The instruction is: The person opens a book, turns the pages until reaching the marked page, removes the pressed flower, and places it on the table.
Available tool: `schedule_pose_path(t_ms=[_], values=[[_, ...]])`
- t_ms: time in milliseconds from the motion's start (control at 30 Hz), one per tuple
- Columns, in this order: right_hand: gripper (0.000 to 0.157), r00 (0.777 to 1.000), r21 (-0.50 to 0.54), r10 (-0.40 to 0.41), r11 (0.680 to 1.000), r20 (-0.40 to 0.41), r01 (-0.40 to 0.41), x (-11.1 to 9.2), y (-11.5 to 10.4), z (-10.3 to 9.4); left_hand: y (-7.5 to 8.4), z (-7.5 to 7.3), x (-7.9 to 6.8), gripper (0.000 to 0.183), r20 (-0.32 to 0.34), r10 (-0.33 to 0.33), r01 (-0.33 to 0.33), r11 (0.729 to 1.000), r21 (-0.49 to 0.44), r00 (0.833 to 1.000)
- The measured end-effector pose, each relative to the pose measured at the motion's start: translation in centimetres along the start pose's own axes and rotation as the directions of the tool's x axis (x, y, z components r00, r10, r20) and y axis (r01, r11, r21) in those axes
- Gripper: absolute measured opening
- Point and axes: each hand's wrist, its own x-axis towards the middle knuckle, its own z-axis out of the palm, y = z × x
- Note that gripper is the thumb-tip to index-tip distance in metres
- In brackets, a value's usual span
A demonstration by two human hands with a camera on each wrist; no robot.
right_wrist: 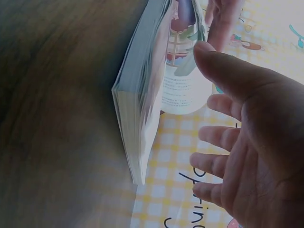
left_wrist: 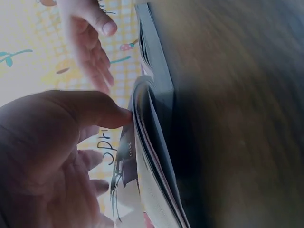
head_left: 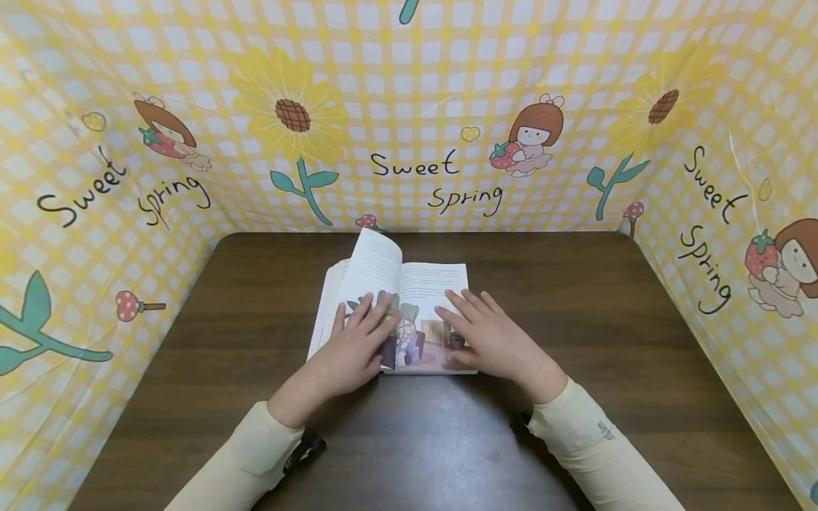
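An illustrated book (head_left: 433,281) lies spread on the brown table, text and a coloured picture on its right page. One left-hand page (head_left: 375,257) curves up off the stack, its far corner raised. Across that page lies my left hand (head_left: 351,349) with fingers extended; the left wrist view has its thumb (left_wrist: 111,113) right at the page edge. My right hand (head_left: 495,342) is over the lower right page, fingers spread and nothing held. In the right wrist view, its fingers (right_wrist: 216,137) stand apart from the thick page block (right_wrist: 135,114).
The dark wood table (head_left: 255,305) extends around the book on all sides. Behind and at both sides rises a yellow checked cloth (head_left: 415,99) printed with flowers and lettering. A black strap (head_left: 305,453) shows by the left sleeve.
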Motion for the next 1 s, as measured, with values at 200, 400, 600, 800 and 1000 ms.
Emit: schedule_pose_path(t_ms=[200,400,600,800,1000], values=[[0.083,0.997,0.030,0.005,1.000,0.072,-0.007,0.0,0.0,0.3,-0.5,0.3,-0.1,0.075,0.047,0.007,-0.005,0.999,-0.038,0.999],[0.080,0.991,0.055,-0.004,0.998,0.130,-0.003,0.0,0.0,0.6,-0.7,0.1,-0.2,0.071,0.126,-0.019,0.031,0.995,-0.099,0.992],[0.080,0.981,0.097,-0.003,0.995,0.196,-0.016,0.0,0.0,1.1,-1.0,-0.1,-0.4,0.067,0.218,-0.061,0.098,0.982,-0.160,0.974],[0.082,0.970,0.089,0.000,0.996,0.242,-0.023,-0.1,0.0,1.5,-1.3,-0.1,-0.4,0.061,0.242,-0.083,0.130,0.974,-0.185,0.967],[0.082,0.967,0.092,-0.001,0.995,0.256,-0.023,0.0,0.0,1.5,-1.4,0.0,-0.2,0.062,0.213,-0.087,0.128,0.974,-0.185,0.973]])
